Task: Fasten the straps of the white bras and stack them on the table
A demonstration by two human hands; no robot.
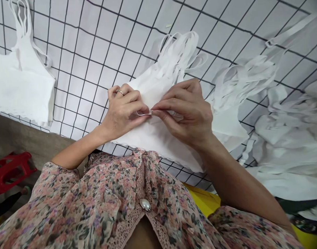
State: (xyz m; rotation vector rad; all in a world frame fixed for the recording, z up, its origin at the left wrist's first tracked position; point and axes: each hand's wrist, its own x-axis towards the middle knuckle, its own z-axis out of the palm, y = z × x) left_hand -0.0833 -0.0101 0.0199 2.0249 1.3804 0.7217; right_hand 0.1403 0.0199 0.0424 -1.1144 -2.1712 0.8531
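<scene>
White strappy camisole tops [166, 133] lie layered on the grid-patterned table, their looped straps [183, 52] bunched toward the far side. Over the cloth, my left hand [126, 109] pinches a thin white strip [143, 113] between thumb and forefinger; a ring sits on one finger. My right hand [189, 112] meets it fingertip to fingertip, thumb and forefinger closed on the other end of that strip. Whether the strip is a thread, a label or part of the garment I cannot make out.
A stack of white tops [23, 83] lies at the left. More white tops [228, 114] lie to the right, beside a large heap of white garments [293, 145]. A red plastic stool [13, 169] stands on the floor at lower left. Something yellow [203, 199] shows below the table edge.
</scene>
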